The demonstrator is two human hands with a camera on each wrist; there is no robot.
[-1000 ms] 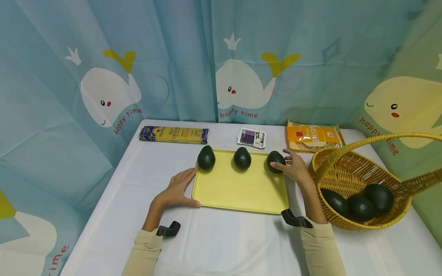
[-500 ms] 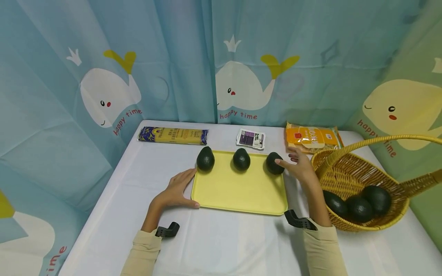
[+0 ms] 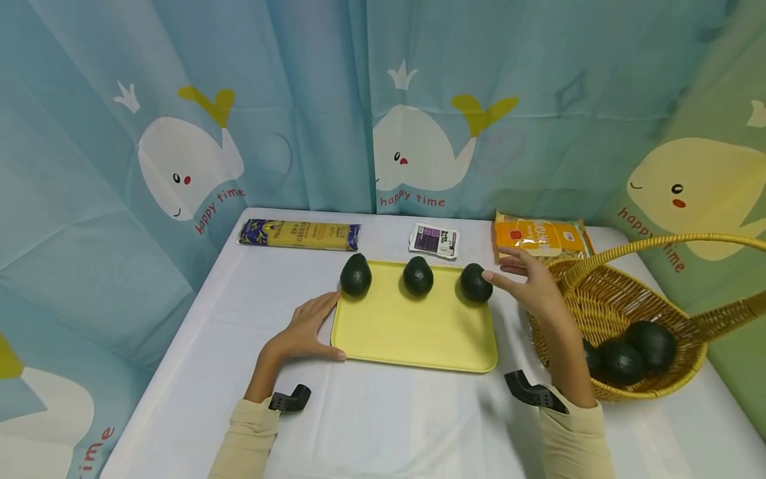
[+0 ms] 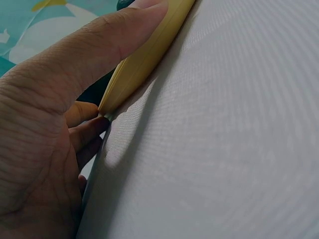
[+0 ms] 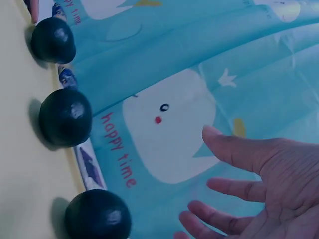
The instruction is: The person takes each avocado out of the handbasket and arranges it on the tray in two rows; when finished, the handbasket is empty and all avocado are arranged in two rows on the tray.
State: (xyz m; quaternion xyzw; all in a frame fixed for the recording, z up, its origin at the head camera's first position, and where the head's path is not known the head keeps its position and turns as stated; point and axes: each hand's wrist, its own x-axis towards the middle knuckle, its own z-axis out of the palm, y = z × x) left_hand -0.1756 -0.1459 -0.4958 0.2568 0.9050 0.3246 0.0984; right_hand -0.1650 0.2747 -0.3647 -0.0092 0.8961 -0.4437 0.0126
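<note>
A yellow rectangular tray [image 3: 413,332] lies on the white-covered table. Along its far side, three dark green avocados stand in a row: a left one [image 3: 356,275], a middle one [image 3: 417,277] and a right one [image 3: 476,283]. My left hand [image 3: 302,334] rests spread at the tray's left side, its thumb by the near corner and its fingertips against the edge. With fingers apart and nothing held, my right hand [image 3: 532,286] hovers right of the tray, between the right avocado and the basket. The right wrist view shows a gap between this hand [image 5: 249,189] and the avocados.
A wicker basket [image 3: 598,293] with a tall handle stands at the right, holding several avocados [image 3: 621,361], partly behind my right forearm. Along the back lie a long yellow-and-blue packet [image 3: 302,235], a small white-and-purple packet [image 3: 433,240] and an orange bag [image 3: 541,237].
My right hand has let go of the right avocado and drawn away to the right, toward the basket. The avocado stays on the tray. My left hand keeps its place.
</note>
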